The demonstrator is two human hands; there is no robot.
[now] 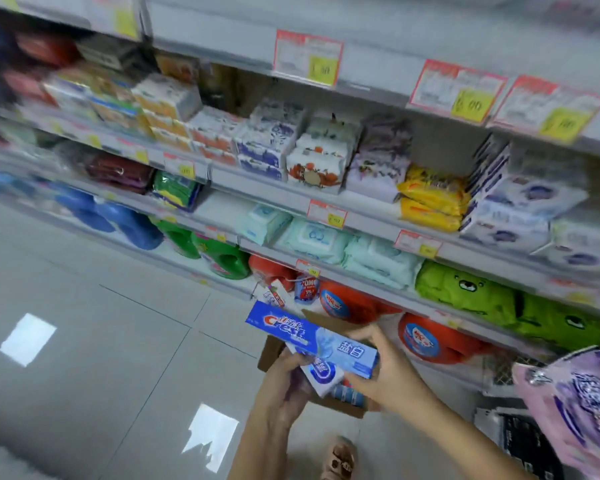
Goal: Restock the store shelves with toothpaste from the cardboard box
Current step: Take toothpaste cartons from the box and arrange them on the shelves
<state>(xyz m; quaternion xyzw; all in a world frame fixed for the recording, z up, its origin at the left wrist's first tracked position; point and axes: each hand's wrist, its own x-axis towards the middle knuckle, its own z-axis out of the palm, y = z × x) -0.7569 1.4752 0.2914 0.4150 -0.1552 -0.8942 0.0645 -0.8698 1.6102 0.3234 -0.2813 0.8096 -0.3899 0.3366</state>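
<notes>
A blue Crest toothpaste box (312, 337) is held level above the open cardboard box (274, 351) on the floor. My right hand (385, 372) grips the blue box's right end with thumb and fingers. My left hand (288, 379) holds a second, white toothpaste box (321, 374) just beneath the blue one. More toothpaste boxes (349, 394) show inside the carton, mostly hidden by my hands. Another white and red toothpaste box (274, 296) sticks up behind the blue one.
Store shelves (361, 209) run across the view, stocked with tissue packs, wet wipes (319, 240), detergent jugs (222, 258) and green bags (465, 292). A pink package (582, 410) hangs at the right edge. Grey tiled floor (101, 341) lies to the left. A sandalled foot (340, 459) stands below.
</notes>
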